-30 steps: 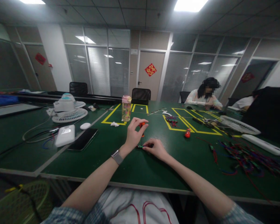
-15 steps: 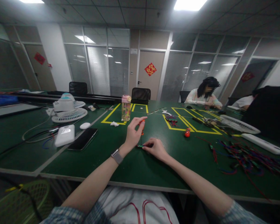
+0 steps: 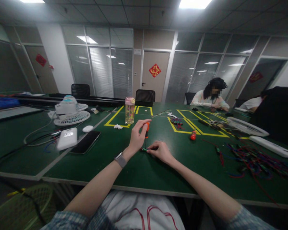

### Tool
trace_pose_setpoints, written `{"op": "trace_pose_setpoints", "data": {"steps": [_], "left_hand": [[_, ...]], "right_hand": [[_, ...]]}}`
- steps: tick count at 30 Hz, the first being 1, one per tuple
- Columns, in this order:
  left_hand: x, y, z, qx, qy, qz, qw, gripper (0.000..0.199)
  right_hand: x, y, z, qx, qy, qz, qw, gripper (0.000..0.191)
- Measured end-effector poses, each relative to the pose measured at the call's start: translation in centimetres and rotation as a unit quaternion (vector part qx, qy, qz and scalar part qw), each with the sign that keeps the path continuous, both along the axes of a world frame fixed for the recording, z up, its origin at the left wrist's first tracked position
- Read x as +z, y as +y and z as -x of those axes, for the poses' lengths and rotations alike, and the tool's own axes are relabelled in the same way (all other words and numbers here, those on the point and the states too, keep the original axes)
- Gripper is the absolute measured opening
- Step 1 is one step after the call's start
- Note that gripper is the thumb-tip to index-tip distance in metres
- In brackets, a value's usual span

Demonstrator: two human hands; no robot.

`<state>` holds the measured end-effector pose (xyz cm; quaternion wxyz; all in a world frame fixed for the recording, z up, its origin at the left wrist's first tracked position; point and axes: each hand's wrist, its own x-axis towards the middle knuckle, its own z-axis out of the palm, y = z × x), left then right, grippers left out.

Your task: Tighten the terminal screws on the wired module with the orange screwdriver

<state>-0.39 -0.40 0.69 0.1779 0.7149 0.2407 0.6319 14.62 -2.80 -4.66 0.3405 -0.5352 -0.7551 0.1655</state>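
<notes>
My left hand (image 3: 137,135) is closed on an orange and black screwdriver (image 3: 147,130), which stands upright with its thin shaft pointing down. Under the tip lies a small green circuit board (image 3: 144,149) on the green table (image 3: 105,169). The fingertips of my right hand (image 3: 161,150) pinch the board's right end and keep it against the tabletop. Whether the tip sits in a screw is too small to tell.
A bottle (image 3: 130,110) stands beyond my left hand. To the left lie a phone (image 3: 85,142), a white power bank (image 3: 67,138) and a fan (image 3: 71,117). Wired boards (image 3: 256,161) are heaped at right, near a red object (image 3: 193,135). A person (image 3: 210,95) sits across.
The left fingers have shifted slightly on the screwdriver, and more of its orange handle shows. The board and my right hand stay nearly in place.
</notes>
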Motion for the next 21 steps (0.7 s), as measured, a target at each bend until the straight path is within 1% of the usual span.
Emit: {"op": "trace_pose_setpoints", "data": {"steps": [2, 4, 8, 10, 11, 14, 16, 18, 21], "left_hand": [[0.01, 0.03, -0.07, 0.020, 0.000, -0.008, 1.000, 0.018], [0.08, 0.04, -0.13, 0.020, -0.002, -0.004, 1.000, 0.016], [0.28, 0.04, -0.17, -0.046, -0.008, 0.034, 0.998, 0.021], [0.34, 0.04, -0.14, -0.056, -0.010, 0.040, 0.998, 0.021], [0.35, 0.05, -0.11, -0.047, -0.008, 0.036, 0.998, 0.020], [0.40, 0.15, 0.01, 0.007, 0.003, 0.015, 1.000, 0.018], [0.47, 0.29, 0.12, 0.020, 0.005, 0.009, 1.000, 0.017], [0.59, 0.44, 0.25, 0.000, 0.013, 0.017, 1.000, 0.018], [0.80, 0.58, 0.44, -0.055, 0.017, 0.040, 0.998, 0.020]], "right_hand": [[-0.20, 0.09, -0.04, -0.003, 0.002, -0.001, 1.000, 0.014], [-0.33, 0.15, -0.10, -0.004, 0.005, 0.000, 1.000, 0.015], [-0.27, 0.14, -0.17, -0.006, -0.004, 0.000, 1.000, 0.014], [-0.20, 0.13, -0.15, -0.005, -0.008, 0.000, 1.000, 0.014], [-0.18, 0.13, -0.14, -0.004, -0.007, -0.001, 1.000, 0.014], [-0.16, 0.12, -0.13, -0.003, -0.006, -0.002, 1.000, 0.013], [-0.14, 0.08, -0.14, -0.002, -0.006, -0.003, 1.000, 0.012], [-0.10, 0.01, -0.15, 0.000, -0.002, -0.001, 1.000, 0.013], [-0.08, -0.04, -0.18, -0.002, 0.004, 0.006, 1.000, 0.013]]}}
